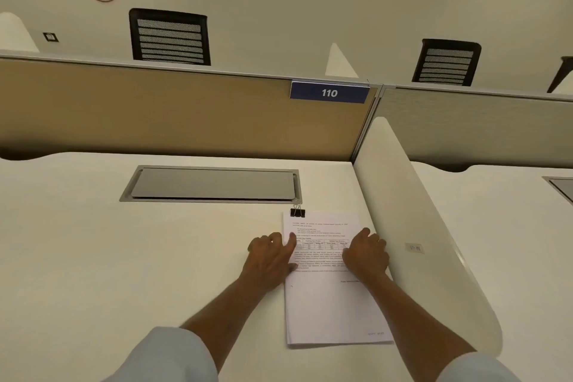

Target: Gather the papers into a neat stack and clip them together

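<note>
Paper stack (328,304) flat on bench (124,257), binder clip (297,212) on its top-left corner; left hand (269,254) fingers rest loosely bent on left edge, right hand (366,253) fingers curled at right edge, grip unclear.

From the paper stack (328,304) toward nine o'clock, the worktop (93,257) is wide, open surface. At three o'clock a white side divider (418,226) stands just beside the stack and closes that side. At twelve o'clock, past the clip (297,212), a flush grey hatch (214,184) lies in the worktop. Beyond it a tan back panel (155,115) blocks passage.
</note>
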{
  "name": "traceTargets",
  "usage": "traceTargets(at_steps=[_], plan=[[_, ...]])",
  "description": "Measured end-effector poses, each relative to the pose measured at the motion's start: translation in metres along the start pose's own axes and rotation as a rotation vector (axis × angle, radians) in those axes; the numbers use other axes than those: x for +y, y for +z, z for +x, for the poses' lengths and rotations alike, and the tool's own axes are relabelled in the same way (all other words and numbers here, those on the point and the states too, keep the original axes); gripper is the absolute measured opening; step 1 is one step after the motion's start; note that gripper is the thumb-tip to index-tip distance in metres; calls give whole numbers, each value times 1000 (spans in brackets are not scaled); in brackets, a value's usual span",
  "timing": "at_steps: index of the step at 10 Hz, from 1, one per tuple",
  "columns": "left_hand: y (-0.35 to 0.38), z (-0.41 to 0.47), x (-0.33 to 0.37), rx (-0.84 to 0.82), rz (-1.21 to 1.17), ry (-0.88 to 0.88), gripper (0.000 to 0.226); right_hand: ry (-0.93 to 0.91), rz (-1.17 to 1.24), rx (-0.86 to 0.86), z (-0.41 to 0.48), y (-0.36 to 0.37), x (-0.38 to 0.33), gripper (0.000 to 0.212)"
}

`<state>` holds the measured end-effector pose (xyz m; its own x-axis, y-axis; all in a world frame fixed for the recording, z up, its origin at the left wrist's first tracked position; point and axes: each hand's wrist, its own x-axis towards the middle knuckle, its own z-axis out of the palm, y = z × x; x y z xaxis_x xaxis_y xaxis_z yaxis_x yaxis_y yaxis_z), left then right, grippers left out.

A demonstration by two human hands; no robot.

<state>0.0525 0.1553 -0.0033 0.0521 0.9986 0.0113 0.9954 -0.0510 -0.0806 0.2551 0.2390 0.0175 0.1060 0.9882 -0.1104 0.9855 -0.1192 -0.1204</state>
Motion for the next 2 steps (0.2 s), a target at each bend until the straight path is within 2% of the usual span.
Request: traceTargets(at_steps=[1, 2], plan=[[5, -7, -11, 54, 69, 46, 73, -132, -90, -2, -4, 8, -2, 68], [-8, -19, -28, 48, 74, -17, 83, -315, -100, -9, -17, 10, -12, 88]])
